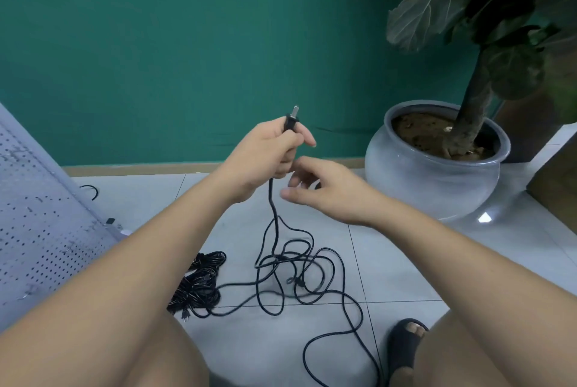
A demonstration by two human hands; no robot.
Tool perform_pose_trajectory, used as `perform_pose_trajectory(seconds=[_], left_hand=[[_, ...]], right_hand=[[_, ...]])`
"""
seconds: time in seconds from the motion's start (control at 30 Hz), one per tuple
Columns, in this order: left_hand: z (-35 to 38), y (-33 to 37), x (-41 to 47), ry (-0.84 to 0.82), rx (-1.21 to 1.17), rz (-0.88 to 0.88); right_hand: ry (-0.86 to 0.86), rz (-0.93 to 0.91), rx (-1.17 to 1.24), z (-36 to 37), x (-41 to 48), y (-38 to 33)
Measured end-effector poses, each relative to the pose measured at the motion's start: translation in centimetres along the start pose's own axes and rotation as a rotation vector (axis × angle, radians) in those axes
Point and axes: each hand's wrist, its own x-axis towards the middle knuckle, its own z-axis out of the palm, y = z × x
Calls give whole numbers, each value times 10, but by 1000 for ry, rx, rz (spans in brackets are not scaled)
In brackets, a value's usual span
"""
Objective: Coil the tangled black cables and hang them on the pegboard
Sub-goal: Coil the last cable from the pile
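One cable (274, 214) runs upright: its plug (292, 119) points up out of the left hand (268, 152), which clenches it, and the cable drops straight below the plug to a tangle (299, 274) on the floor (406, 261). Just right of and below the plug, the right hand (327, 189) hovers nearest the cable, fingers loose, holding nothing.

1. An indoor room corner, domestic or office-like; which of the two cannot be told.
2. The floor (150, 196) is pale glossy tile, with a wooden skirting (125, 170) under a plain teal wall (156, 43).
3. A large-leaved plant (431, 8) stands in a grey glazed pot (437, 186) by the wall.
4. A perforated pegboard (37, 214) leans at the left, and black cables (199, 289) lie loose on the floor.
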Motion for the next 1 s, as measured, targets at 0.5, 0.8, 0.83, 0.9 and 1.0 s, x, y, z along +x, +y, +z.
perform_pose_trajectory(seconds=[0.5, 0.8, 0.83, 0.9, 1.0], left_hand=[[13, -23, 5, -163, 22, 136], [4, -106, 14, -353, 369, -249], [2, -113, 13, -368, 387, -280], [-1, -123, 11, -374, 417, -319], [-10, -125, 13, -301, 442, -320]], right_hand=[[328, 70, 468, -16, 12, -12], [450, 33, 928, -59, 2, -2], [451, 33, 962, -64, 1, -1], [447, 49, 1005, -72, -3, 2], [422, 108, 1036, -82, -9, 10]])
